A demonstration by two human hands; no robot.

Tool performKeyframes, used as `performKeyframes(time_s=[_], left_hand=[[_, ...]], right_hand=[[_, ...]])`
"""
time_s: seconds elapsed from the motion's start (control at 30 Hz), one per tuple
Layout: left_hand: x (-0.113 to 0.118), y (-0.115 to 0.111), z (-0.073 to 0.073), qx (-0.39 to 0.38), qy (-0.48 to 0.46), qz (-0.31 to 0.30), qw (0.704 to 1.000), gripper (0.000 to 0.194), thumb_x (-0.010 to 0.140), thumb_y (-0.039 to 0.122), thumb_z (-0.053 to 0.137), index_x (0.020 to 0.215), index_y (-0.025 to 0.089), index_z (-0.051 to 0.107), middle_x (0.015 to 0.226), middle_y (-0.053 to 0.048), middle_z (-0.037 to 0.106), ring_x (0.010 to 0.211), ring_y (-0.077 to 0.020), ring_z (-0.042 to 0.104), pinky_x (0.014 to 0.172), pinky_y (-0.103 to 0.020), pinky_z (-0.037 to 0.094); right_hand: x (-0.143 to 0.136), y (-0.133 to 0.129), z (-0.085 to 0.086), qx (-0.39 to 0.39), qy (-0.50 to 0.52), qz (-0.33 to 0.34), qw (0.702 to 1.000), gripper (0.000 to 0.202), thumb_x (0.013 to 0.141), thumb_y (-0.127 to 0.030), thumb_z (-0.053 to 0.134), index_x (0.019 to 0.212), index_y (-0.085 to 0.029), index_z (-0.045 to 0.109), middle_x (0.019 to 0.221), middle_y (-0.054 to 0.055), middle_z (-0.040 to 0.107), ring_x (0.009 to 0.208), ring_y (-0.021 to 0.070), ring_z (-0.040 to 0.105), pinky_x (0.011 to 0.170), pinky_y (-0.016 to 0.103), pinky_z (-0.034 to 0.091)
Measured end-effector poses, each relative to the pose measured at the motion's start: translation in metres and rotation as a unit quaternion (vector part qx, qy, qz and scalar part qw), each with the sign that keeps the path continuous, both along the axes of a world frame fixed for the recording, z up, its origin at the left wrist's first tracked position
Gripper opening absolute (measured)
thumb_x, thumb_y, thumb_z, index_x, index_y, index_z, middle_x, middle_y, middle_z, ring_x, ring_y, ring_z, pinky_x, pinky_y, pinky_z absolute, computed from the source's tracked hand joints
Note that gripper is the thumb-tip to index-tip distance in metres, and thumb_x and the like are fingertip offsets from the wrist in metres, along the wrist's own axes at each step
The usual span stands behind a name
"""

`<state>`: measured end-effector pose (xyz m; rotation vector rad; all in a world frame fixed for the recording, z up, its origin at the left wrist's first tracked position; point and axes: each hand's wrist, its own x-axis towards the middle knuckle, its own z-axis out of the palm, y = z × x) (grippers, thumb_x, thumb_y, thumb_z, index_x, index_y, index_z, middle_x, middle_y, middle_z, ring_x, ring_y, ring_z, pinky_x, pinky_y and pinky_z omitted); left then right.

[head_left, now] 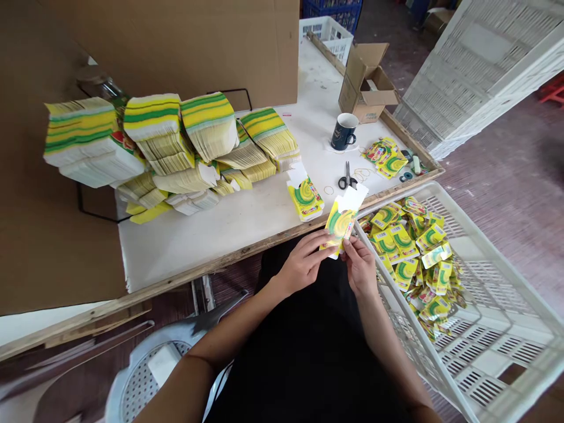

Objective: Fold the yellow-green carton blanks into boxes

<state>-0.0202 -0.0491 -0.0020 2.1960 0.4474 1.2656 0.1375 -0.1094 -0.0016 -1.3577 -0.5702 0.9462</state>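
Note:
A yellow and green carton (341, 222) with a white flap standing up at its top is held between my two hands, above the table's front edge. The fingers of my left hand (305, 261) press on its left side. At its lower right corner my right hand (360, 265) pinches it between thumb and fingers. Just left of it, a small pile of similar cartons (306, 200) lies on the white table (211, 235). Bundled stacks of flat cartons (209, 126) fill the table's left part.
A white crate (497, 264) holding many cartons stands at the right. Scissors (348, 178), a dark mug (343, 133), an open cardboard box (368, 88) and loose packets (385, 157) are on the table. A perforated stool (132, 382) stands below left.

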Motion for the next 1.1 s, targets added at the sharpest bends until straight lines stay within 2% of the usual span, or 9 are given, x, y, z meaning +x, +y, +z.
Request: performKeyframes(time_s=[0.1,0.2,0.3,0.5,0.63,0.77,0.9,1.0,1.1], left_hand=[[-0.003,0.000,0.005,-0.153,-0.048,0.045,0.986,0.039,0.100,0.028,0.056,0.138,0.024,0.060,0.145,-0.015,0.061,0.140,-0.0283,0.054,0.119,-0.053,0.044],[-0.003,0.007,0.006,-0.352,-0.109,-0.034,0.929,0.056,0.096,0.043,0.063,0.147,0.021,0.052,0.148,-0.018,0.059,0.136,-0.0307,0.058,0.116,-0.051,0.047],[-0.003,0.014,0.003,-0.454,-0.150,-0.109,0.871,0.060,0.094,0.051,0.064,0.144,0.019,0.056,0.145,-0.017,0.062,0.134,-0.0317,0.060,0.114,-0.050,0.048],[-0.004,0.015,0.000,-0.523,-0.115,-0.196,0.822,0.055,0.091,0.059,0.064,0.129,0.019,0.070,0.139,-0.015,0.067,0.136,-0.0348,0.058,0.113,-0.049,0.048],[-0.004,0.012,0.005,-0.528,-0.112,-0.256,0.802,0.063,0.085,0.062,0.070,0.130,0.018,0.069,0.137,-0.019,0.068,0.131,-0.0380,0.062,0.104,-0.049,0.055],[-0.002,0.012,0.009,-0.541,-0.122,-0.247,0.795,0.061,0.080,0.057,0.079,0.126,0.017,0.072,0.132,-0.020,0.070,0.129,-0.0382,0.063,0.100,-0.047,0.057],[0.002,0.011,0.010,-0.548,-0.136,-0.244,0.789,0.057,0.075,0.051,0.084,0.119,0.016,0.074,0.130,-0.019,0.072,0.125,-0.0374,0.066,0.101,-0.046,0.055],[0.003,0.011,0.007,-0.554,-0.138,-0.205,0.795,0.054,0.074,0.052,0.085,0.112,0.014,0.075,0.115,-0.017,0.077,0.113,-0.0342,0.071,0.096,-0.043,0.056],[0.004,0.012,0.000,-0.553,-0.133,-0.126,0.813,0.049,0.076,0.056,0.082,0.098,0.013,0.074,0.090,-0.010,0.077,0.087,-0.0253,0.073,0.079,-0.035,0.058]], right_hand=[[-0.002,-0.002,0.000,0.006,-0.019,0.007,1.000,0.041,0.075,-0.057,0.080,0.095,-0.022,0.071,0.072,0.000,0.064,0.057,0.0120,0.045,0.053,0.027,0.037],[-0.006,-0.003,0.002,0.011,-0.023,0.035,0.999,0.043,0.076,-0.056,0.080,0.102,-0.022,0.070,0.075,0.001,0.067,0.058,0.0127,0.047,0.053,0.027,0.037],[-0.009,-0.004,0.005,0.014,-0.018,0.061,0.998,0.042,0.078,-0.055,0.079,0.104,-0.023,0.071,0.075,0.000,0.066,0.060,0.0133,0.048,0.054,0.026,0.039],[-0.012,-0.005,0.006,-0.002,-0.047,0.161,0.986,0.042,0.081,-0.064,0.073,0.080,-0.022,0.072,0.066,-0.001,0.058,0.056,0.0123,0.041,0.053,0.027,0.038],[-0.013,-0.006,0.002,0.005,-0.035,0.165,0.986,0.041,0.084,-0.062,0.071,0.081,-0.021,0.070,0.068,-0.001,0.058,0.056,0.0115,0.040,0.054,0.027,0.036],[-0.014,-0.006,-0.003,0.002,-0.014,0.133,0.991,0.039,0.081,-0.059,0.076,0.087,-0.022,0.068,0.068,-0.002,0.061,0.056,0.0109,0.043,0.054,0.026,0.038],[-0.012,-0.006,-0.005,-0.006,0.003,0.089,0.996,0.038,0.077,-0.053,0.082,0.096,-0.023,0.067,0.077,0.000,0.071,0.063,0.0138,0.058,0.063,0.028,0.049],[-0.010,-0.008,-0.003,-0.006,-0.021,0.094,0.995,0.035,0.079,-0.054,0.079,0.092,-0.023,0.072,0.081,0.002,0.074,0.070,0.0168,0.064,0.070,0.030,0.053],[-0.011,-0.011,-0.003,0.001,-0.047,0.118,0.992,0.035,0.080,-0.055,0.078,0.089,-0.022,0.075,0.080,0.003,0.073,0.073,0.0187,0.065,0.071,0.032,0.053]])
